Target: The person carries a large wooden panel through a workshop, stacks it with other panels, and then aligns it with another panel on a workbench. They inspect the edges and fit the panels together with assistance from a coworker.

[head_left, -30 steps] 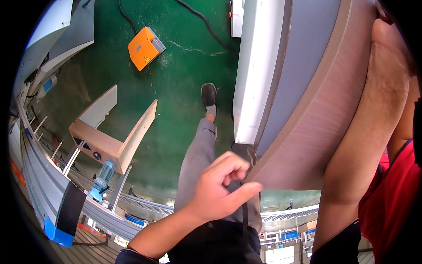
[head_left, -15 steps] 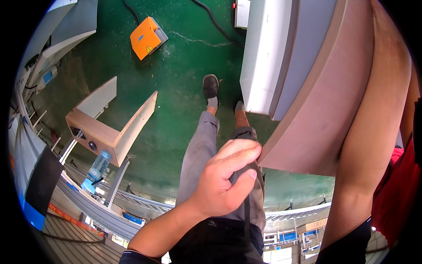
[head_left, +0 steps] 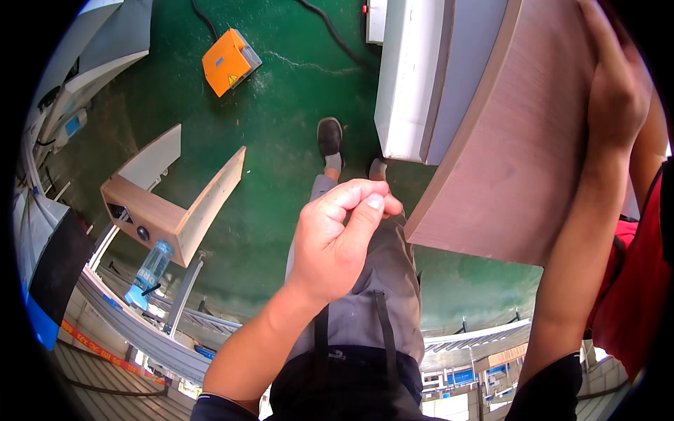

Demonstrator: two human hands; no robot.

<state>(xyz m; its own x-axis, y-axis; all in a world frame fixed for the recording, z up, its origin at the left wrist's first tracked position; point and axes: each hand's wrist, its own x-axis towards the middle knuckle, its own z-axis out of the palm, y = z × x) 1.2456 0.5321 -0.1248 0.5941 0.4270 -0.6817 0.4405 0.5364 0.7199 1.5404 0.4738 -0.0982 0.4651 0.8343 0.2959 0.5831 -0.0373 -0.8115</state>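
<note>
Only one view on my end, head cam, fisheye, pointing pretty much straight down past the legs at the green floor (head_left: 281, 126). Left hand (head_left: 337, 242) sits close under the lens, mid-frame; right hand (head_left: 618, 91) is jammed up near the top right edge on the wood panel (head_left: 519, 154). Edges bend hard near the rim, no 2nd view to cross-check.
</note>
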